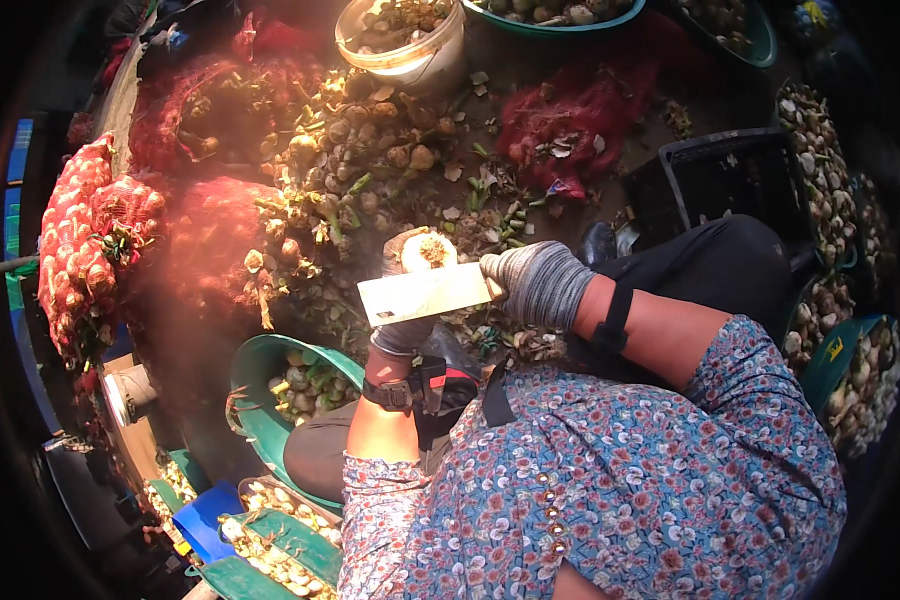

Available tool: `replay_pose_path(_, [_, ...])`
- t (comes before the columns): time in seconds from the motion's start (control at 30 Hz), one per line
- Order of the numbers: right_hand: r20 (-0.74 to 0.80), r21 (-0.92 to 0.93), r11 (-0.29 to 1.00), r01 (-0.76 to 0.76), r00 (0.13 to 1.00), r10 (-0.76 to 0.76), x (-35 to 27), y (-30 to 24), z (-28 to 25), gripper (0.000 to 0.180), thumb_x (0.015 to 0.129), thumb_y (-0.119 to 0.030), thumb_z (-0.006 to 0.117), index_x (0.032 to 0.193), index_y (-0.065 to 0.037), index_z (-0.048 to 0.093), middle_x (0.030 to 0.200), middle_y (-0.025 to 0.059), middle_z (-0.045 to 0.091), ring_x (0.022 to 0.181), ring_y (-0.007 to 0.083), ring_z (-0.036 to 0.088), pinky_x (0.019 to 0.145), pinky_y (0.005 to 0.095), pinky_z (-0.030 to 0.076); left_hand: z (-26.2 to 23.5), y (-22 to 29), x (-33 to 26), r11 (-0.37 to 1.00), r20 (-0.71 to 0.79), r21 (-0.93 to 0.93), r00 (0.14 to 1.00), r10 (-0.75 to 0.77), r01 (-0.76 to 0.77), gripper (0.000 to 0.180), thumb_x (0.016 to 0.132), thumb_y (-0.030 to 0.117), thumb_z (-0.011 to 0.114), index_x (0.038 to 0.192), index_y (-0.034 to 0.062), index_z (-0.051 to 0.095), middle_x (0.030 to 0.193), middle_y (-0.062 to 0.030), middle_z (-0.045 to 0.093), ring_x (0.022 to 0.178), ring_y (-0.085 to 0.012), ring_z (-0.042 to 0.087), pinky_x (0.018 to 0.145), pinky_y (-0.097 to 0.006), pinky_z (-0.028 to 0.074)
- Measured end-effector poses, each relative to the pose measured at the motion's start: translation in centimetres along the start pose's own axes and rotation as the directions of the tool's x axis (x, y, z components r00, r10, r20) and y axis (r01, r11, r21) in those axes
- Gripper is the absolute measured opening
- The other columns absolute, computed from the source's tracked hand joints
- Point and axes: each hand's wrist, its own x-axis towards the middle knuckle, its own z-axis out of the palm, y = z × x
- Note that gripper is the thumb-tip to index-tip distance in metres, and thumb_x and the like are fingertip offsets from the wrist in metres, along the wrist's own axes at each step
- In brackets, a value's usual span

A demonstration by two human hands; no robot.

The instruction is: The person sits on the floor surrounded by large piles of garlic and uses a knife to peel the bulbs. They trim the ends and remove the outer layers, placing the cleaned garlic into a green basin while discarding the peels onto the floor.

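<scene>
My right hand (542, 283), in a grey knitted glove, is closed around the handle end of a broad, flat-bladed knife (425, 293). The blade reaches left, bright with glare, and crosses in front of my left hand (401, 338). That hand is gloved too, and its fingers curl round a pale garlic bulb (431, 250), root end showing, just beyond the blade's far edge. Whether blade and bulb touch I cannot tell. The blade hides much of my left hand. Past my hands lies a heap of untrimmed garlic (355, 150) with stalks and dry scraps.
A green tub (255, 400) of bulbs leans by my left leg. Red mesh sacks (75, 255) of garlic stand at the left. Ahead are a white bucket (420, 66) and a green basin (560, 20). A black crate (720, 180) sits beyond my right knee.
</scene>
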Motion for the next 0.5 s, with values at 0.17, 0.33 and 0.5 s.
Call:
replay_pose_path(0.17, [0.016,0.009,1.0,-0.029,0.999,0.029,0.0,0.4,0.4,0.023,0.08,-0.019,0.066,0.101,-0.01,0.065,0.087,0.0175,0.068,0.084,0.037,0.067,0.071,0.0436,0.053,-0.4,2.3,-0.7,0.999,-0.087,-0.052,0.996,-0.015,0.011,0.054,0.088,0.026,0.071,0.134,0.0077,0.05,0.131,-0.0085,0.056,0.115,-0.0227,0.059,0.097,-0.036,0.049])
replay_pose_path(0.33, [-0.091,-0.016,1.0,0.004,0.996,-0.006,0.6,2.5,2.7,0.021,0.083,-0.021,0.064,0.1,-0.01,0.064,0.088,0.019,0.068,0.086,0.0372,0.067,0.071,0.0442,0.053,-0.3,5.3,0.5,0.934,-0.212,-0.328,0.953,-0.216,0.139,0.049,0.084,0.028,0.073,0.128,0.0171,0.057,0.118,-0.0067,0.062,0.104,-0.0249,0.063,0.087,-0.043,0.052])
replay_pose_path(0.5, [-0.059,0.254,0.836,-0.486,0.855,0.515,3.2,10.0,1.7,0.025,0.085,-0.023,0.065,0.106,-0.008,0.067,0.093,0.0182,0.07,0.086,0.0325,0.068,0.073,0.0393,0.054,-5.4,10.9,0.8,0.998,-0.376,-0.054,0.925,-0.062,0.044,0.08,0.068,0.026,0.088,0.131,0.0042,0.043,0.124,-0.0135,0.048,0.11,-0.0267,0.055,0.093,-0.038,0.049])
